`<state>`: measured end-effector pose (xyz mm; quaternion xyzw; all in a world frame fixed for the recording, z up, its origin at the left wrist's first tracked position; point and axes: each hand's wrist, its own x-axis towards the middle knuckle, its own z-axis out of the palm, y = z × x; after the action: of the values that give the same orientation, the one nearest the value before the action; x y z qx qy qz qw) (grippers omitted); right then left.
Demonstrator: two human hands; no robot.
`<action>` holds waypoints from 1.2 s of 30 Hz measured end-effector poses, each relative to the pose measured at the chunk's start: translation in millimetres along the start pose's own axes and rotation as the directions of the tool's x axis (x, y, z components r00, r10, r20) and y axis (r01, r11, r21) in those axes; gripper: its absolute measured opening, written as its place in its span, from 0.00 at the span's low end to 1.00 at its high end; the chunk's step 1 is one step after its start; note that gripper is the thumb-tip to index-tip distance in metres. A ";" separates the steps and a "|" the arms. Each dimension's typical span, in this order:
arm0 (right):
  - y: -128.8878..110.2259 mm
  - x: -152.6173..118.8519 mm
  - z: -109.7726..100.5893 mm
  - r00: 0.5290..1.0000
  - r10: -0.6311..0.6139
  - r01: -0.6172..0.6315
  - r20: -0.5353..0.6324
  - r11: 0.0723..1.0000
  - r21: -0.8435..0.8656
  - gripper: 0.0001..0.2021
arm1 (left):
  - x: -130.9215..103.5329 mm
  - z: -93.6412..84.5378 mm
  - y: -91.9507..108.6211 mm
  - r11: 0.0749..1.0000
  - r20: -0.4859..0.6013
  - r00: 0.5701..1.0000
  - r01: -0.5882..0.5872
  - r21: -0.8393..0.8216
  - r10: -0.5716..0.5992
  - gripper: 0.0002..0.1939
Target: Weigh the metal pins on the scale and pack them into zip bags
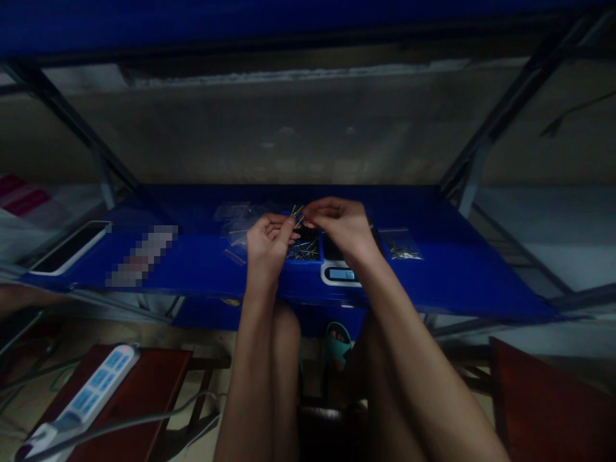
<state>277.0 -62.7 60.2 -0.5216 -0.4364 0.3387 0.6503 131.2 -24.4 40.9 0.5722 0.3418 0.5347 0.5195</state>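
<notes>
My left hand [270,237] is closed, with several thin nail-like metal pieces [297,212] pinched between thumb and fingers. Close beside it, my right hand [341,221] is closed too, its thumb and fingertips meeting at the same pieces. Both hands are raised over a blue tray [308,261] that holds a heap of similar thin metal pieces [305,249]. Partly behind my right forearm lies a small digital scale [330,274] with a lit display. To its right rests a clear zip bag [404,244] with metal pieces inside.
Clear plastic bags [233,215] lie left of the tray on the blue table [462,269]. A phone-like dark slab with a white edge [72,247] lies at the table's left end. A power strip [99,388] sits on a brown stool [158,385]. Slanting metal legs frame both sides.
</notes>
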 end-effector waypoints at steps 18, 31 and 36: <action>-3.8 -9.7 13.8 0.985 -0.168 0.160 -0.023 0.967 -0.196 0.14 | -0.6 1.6 1.5 0.965 -0.015 0.998 0.048 -0.260 -0.054 0.17; -7.3 -14.6 20.7 0.963 -0.251 0.192 -0.096 0.893 -0.407 0.20 | -2.9 5.5 10.6 0.903 0.130 0.968 0.247 -0.351 -0.215 0.13; -10.4 -17.5 19.2 0.941 -0.334 0.263 -0.048 0.815 -0.516 0.24 | -3.9 5.2 12.3 0.906 0.180 0.962 0.254 -0.338 -0.203 0.11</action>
<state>252.3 -73.3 68.0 -0.6195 -0.5402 0.0704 0.5652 133.4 -32.1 52.3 0.4601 0.2660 0.4815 0.6969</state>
